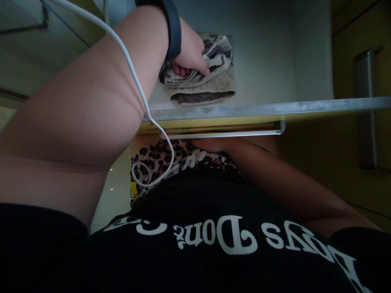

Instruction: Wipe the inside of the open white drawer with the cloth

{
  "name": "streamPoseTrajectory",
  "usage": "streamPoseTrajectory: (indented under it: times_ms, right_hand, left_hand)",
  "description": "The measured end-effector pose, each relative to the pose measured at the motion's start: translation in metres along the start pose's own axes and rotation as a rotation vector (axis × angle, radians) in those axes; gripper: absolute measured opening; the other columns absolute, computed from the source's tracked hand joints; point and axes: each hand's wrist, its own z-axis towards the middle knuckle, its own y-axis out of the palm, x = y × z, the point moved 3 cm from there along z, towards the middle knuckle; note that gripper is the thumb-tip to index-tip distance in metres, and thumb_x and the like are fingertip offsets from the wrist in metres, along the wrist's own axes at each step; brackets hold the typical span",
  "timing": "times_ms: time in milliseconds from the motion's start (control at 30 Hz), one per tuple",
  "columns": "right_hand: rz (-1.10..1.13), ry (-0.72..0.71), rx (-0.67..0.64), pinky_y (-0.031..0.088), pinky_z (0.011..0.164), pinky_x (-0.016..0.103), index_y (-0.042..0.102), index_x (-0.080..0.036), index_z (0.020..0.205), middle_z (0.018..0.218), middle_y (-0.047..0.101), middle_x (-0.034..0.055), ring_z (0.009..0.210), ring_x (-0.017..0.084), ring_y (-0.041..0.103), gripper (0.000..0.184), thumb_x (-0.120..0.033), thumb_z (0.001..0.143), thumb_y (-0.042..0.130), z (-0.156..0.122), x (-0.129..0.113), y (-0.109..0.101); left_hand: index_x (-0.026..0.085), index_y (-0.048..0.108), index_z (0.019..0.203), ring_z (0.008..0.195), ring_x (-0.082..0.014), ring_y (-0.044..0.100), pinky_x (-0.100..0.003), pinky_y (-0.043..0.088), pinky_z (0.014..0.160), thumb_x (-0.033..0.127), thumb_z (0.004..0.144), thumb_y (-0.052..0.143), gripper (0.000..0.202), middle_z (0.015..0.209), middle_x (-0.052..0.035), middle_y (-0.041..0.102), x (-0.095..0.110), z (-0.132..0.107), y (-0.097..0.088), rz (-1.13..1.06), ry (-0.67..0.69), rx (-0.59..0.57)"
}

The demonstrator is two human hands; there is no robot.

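Note:
My left hand (190,55), with a dark band on its wrist, reaches into an open white drawer (275,109). Its fingers are curled into a stack of folded patterned cloths (210,85) at the drawer's left side, gripping the upper folds. My right hand (210,143) lies low against my waist just under the drawer's bar handle (232,133). It rests on leopard-print fabric (159,154), and its fingers are mostly lost in shadow.
A white cable (134,77) runs over my left arm and loops at my waist. Yellow cabinet fronts with a metal handle (366,110) stand on the right. The drawer's right half shows a bare white floor (275,61).

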Motion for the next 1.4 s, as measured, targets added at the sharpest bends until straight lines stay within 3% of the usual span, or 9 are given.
streamPoseTrajectory:
  times_ms: [200, 500, 800, 900, 1033, 1200, 1400]
  right_hand:
    - [0.013, -0.003, 0.009, 0.036, 0.140, 0.038, 0.059, -0.015, 0.155, 0.162, 0.047, 0.0066, 0.153, 0.016, 0.051, 0.059, -0.036, 0.104, 0.038, 0.000, 0.000, 0.000]
    - [0.003, -0.025, -0.029, 0.038, 0.139, 0.032, 0.058, -0.014, 0.155, 0.162, 0.047, 0.0056, 0.155, 0.015, 0.049, 0.059, -0.036, 0.106, 0.035, 0.002, 0.001, 0.001]
    - [0.018, -0.029, -0.031, 0.035, 0.141, 0.036, 0.064, -0.016, 0.147, 0.160, 0.050, 0.0058, 0.152, 0.015, 0.052, 0.055, -0.037, 0.105, 0.035, 0.003, 0.004, 0.003]
    - [0.000, -0.026, -0.034, 0.041, 0.137, 0.035, 0.067, -0.015, 0.143, 0.157, 0.052, 0.0066, 0.148, 0.016, 0.056, 0.054, -0.038, 0.105, 0.035, 0.005, 0.009, 0.005]
    - [0.007, -0.040, -0.008, 0.043, 0.135, 0.036, 0.063, -0.015, 0.150, 0.156, 0.053, 0.0079, 0.145, 0.016, 0.058, 0.057, -0.039, 0.105, 0.037, 0.005, 0.010, 0.004]
    - [-0.006, -0.002, -0.017, 0.038, 0.139, 0.037, 0.061, -0.013, 0.152, 0.164, 0.043, 0.0078, 0.152, 0.016, 0.052, 0.058, -0.037, 0.105, 0.036, 0.003, 0.006, 0.003]
    - [0.007, -0.068, 0.016, 0.040, 0.137, 0.033, 0.065, -0.015, 0.147, 0.157, 0.053, 0.0058, 0.149, 0.014, 0.055, 0.055, -0.037, 0.104, 0.038, 0.003, 0.004, 0.002]
  left_hand:
    - [-0.008, 0.073, 0.114, 0.087, -0.0362, 0.075, -0.054, 0.061, 0.087, 0.051, 0.103, 0.060, 0.061, 0.078, -0.0145, 0.070, 0.003, 0.000, -0.001, 0.094, 0.019, -0.014]
    - [-0.008, 0.075, 0.103, 0.084, -0.0346, 0.076, -0.051, 0.062, 0.087, 0.054, 0.105, 0.058, 0.065, 0.073, -0.0129, 0.069, 0.008, -0.005, -0.002, 0.160, 0.047, 0.005]
    - [-0.007, 0.075, 0.110, 0.079, -0.0296, 0.072, -0.051, 0.060, 0.087, 0.059, 0.102, 0.058, 0.068, 0.074, -0.0123, 0.068, 0.003, -0.001, -0.002, 0.132, 0.035, -0.015]
    - [-0.008, 0.073, 0.113, 0.068, -0.0231, 0.067, -0.048, 0.061, 0.084, 0.053, 0.103, 0.060, 0.063, 0.071, -0.0107, 0.066, 0.005, -0.005, -0.002, 0.094, 0.018, -0.010]
    - [-0.009, 0.070, 0.125, 0.061, -0.0164, 0.062, -0.042, 0.062, 0.080, 0.043, 0.105, 0.060, 0.057, 0.068, -0.0071, 0.064, 0.009, -0.011, 0.000, 0.052, -0.006, -0.012]
    - [-0.010, 0.069, 0.127, 0.060, -0.0156, 0.061, -0.038, 0.061, 0.077, 0.044, 0.106, 0.060, 0.059, 0.064, -0.0059, 0.062, 0.010, -0.012, 0.000, 0.056, -0.014, -0.010]
    - [-0.010, 0.069, 0.126, 0.057, -0.0147, 0.059, -0.037, 0.060, 0.074, 0.043, 0.106, 0.060, 0.057, 0.064, -0.0050, 0.061, 0.012, -0.015, 0.000, 0.053, -0.016, -0.011]
